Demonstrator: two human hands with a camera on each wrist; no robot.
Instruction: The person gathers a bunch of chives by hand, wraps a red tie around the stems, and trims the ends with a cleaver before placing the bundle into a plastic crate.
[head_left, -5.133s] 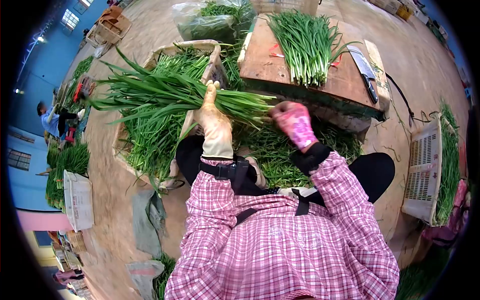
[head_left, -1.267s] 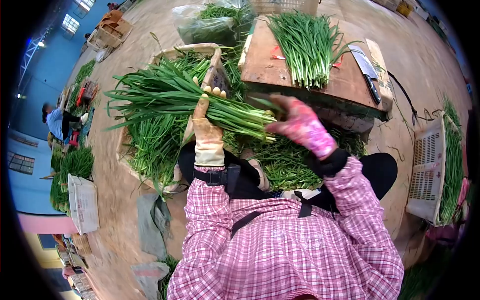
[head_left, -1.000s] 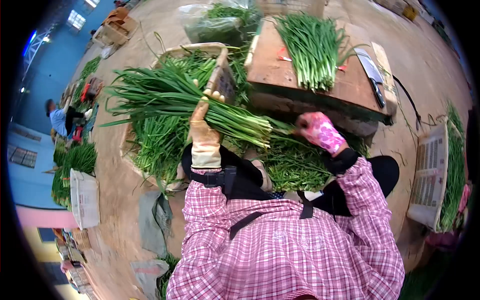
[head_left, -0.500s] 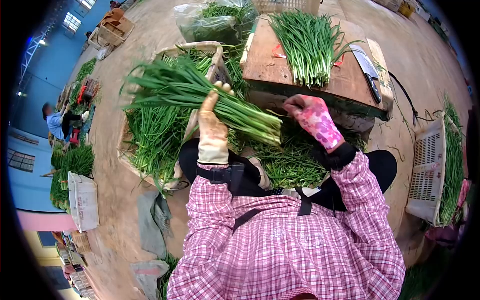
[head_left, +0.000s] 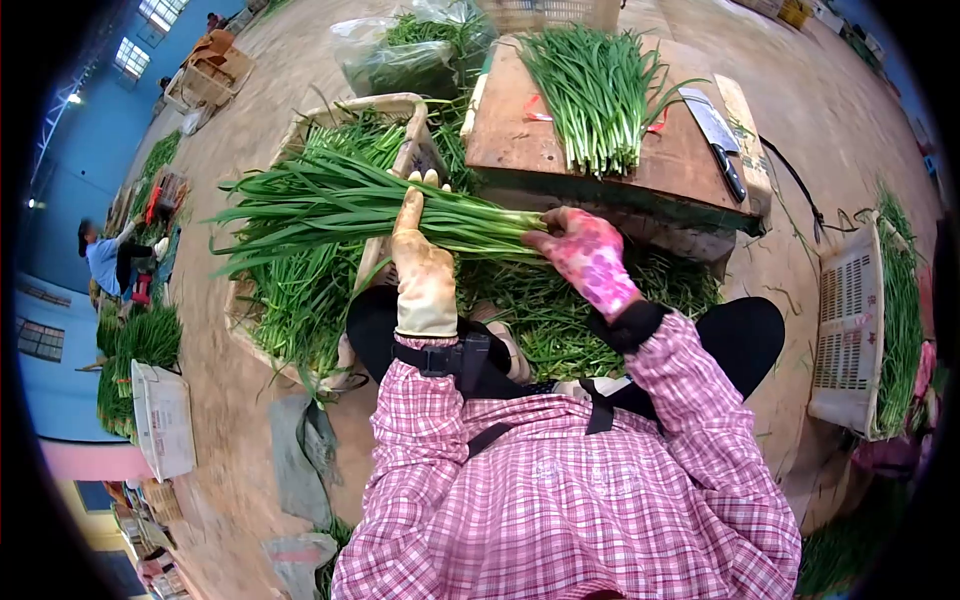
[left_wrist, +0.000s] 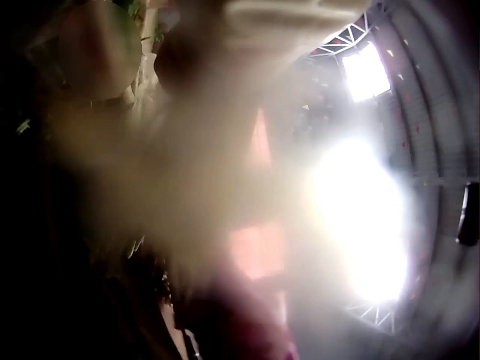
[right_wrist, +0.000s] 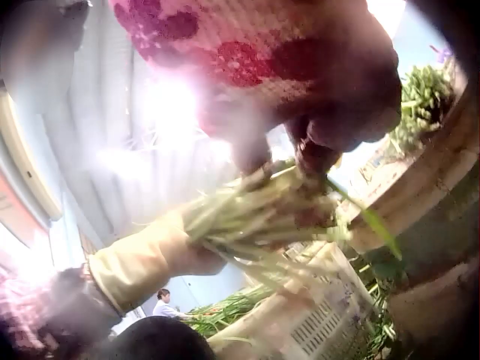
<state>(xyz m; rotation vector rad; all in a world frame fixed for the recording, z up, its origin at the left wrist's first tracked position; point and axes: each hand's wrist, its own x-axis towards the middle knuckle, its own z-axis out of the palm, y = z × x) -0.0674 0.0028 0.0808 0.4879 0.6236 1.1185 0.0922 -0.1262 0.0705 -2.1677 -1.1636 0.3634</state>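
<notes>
Your left hand [head_left: 425, 270] held its grip clamped round the chive bundle [head_left: 375, 205], whose long axis ran crosswise before you—leaves [head_left: 280, 205] to the left, partly over the crate [head_left: 418, 125], stem ends [head_left: 525, 220] to the right. Your right hand [head_left: 592, 262] was nearer those ends, its grip pinched on them.

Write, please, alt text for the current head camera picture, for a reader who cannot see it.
A gloved left hand grips a bunch of long green stalks while the gloved right hand pinches at its pale ends. Behind it is a crate of similar greens; at upper right, a wooden board holds another bunch and a knife.
</notes>
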